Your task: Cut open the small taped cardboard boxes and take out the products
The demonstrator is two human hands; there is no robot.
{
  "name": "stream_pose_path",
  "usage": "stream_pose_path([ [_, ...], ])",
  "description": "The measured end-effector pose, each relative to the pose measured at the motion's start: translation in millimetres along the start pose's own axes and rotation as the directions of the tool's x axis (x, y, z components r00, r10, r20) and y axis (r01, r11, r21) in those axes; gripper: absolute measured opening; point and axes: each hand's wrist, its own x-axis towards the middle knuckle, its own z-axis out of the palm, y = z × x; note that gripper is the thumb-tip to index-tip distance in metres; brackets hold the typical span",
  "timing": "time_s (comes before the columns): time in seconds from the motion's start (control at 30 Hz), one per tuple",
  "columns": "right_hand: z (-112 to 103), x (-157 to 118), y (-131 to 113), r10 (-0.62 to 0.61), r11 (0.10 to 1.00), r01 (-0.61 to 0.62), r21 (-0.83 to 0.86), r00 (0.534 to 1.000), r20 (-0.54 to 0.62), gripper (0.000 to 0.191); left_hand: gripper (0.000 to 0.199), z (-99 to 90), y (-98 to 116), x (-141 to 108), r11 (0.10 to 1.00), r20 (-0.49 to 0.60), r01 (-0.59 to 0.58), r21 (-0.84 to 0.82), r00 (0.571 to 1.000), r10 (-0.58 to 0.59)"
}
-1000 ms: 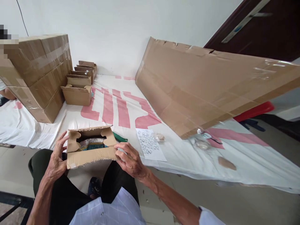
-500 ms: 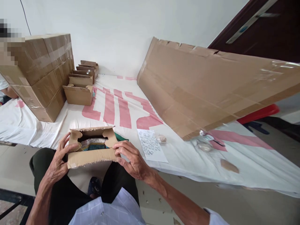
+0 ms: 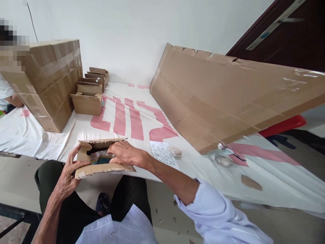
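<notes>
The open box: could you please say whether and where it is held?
The left hand holds the open box by its left end; whether the right hand grips is unclear.

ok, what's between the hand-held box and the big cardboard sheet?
Marked paper and a small pale packet on the cloth, right forearm crossing in front. Shows in the head view.

The single view looks forward and down from the head.

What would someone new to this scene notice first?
Probably the huge cardboard sheet slanting across the table's right side, against the wall. Next, the taped carton stack at the left, beside a row of small open boxes. Nearest, two hands, left and right, at an open box of patterned items.
</notes>
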Motion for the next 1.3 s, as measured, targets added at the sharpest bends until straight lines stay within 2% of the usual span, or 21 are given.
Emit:
stream_pose_path([
  [0.13, -4.6, 5.2, -8.9, -0.004, 0.999, 0.009, -0.048, 0.993, 0.119, 0.006, 0.052, 0.5, -1.0, 1.4, 0.999, 0.011, 0.029, -0.016, 1.000, -0.029],
  [0.2, -2.1, 5.2, -8.4, -0.017, 0.999, 0.022, -0.031, 0.990, 0.140, 0.008, 0.053, 0.2, -2.0, 2.3, 0.999, 0.019, 0.032, -0.021, 0.999, -0.032],
  [0.3, 5.8, 3.9, -0.7, -0.042, 0.999, 0.043, -0.032, 0.998, 0.051, 0.007, 0.045, -1.6, -1.8, 4.6, 1.000, 0.014, 0.004, -0.029, 1.000, -0.003],
  [0.37, 11.8, 2.7, 7.3, -0.046, 0.998, 0.043, -0.044, 0.997, -0.069, 0.019, 0.038, -3.2, 0.4, 7.0, 0.999, -0.002, -0.016, -0.030, 1.000, 0.016],
  [0.43, 17.5, 1.5, 15.6, -0.058, 0.997, 0.051, -0.053, 0.988, -0.141, 0.035, 0.033, -4.6, 3.8, 9.7, 0.999, 0.000, -0.027, -0.020, 1.000, 0.027],
  [0.57, 27.5, 0.6, 27.5, -0.066, 0.993, 0.057, -0.104, 0.995, -0.080, 0.038, 0.031, -4.6, 8.0, 12.9, 0.999, 0.064, 0.003, 0.040, 0.998, -0.005],
  [0.67, 33.2, -0.2, 30.4, -0.028, 0.987, 0.018, -0.160, 0.998, -0.064, 0.030, 0.030, -2.9, 5.9, 12.9, 0.998, 0.076, 0.005, 0.070, 0.997, -0.011],
  [0.87, 36.5, -2.3, 29.3, -0.059, 0.981, 0.041, -0.192, 0.994, -0.093, 0.015, 0.031, -2.5, 5.3, 13.0, 0.998, 0.061, 0.003, 0.058, 0.998, -0.007],
  [1.03, 26.6, -3.3, 29.1, -0.085, 0.993, 0.069, -0.092, 0.979, -0.184, 0.020, 0.032, -2.2, 6.8, 14.1, 0.995, 0.055, 0.018, 0.096, 0.998, -0.023],
  [1.17, 3.6, -12.7, 33.5, -0.057, 0.997, 0.068, 0.030, 0.957, -0.285, 0.011, 0.032, -1.1, 6.7, 14.9, 0.995, 0.061, 0.012, 0.098, 0.998, -0.018],
  [1.23, -11.7, -22.4, 38.7, -0.033, 0.993, 0.065, 0.100, 0.955, -0.294, 0.010, 0.030, -1.1, 7.2, 15.5, 0.995, 0.060, 0.007, 0.098, 0.998, -0.013],
  [1.3, -25.0, -34.0, 45.5, 0.001, 0.988, 0.037, 0.151, 0.968, -0.250, 0.015, 0.030, -1.3, 8.1, 16.1, 0.995, 0.057, 0.009, 0.095, 0.998, -0.015],
])
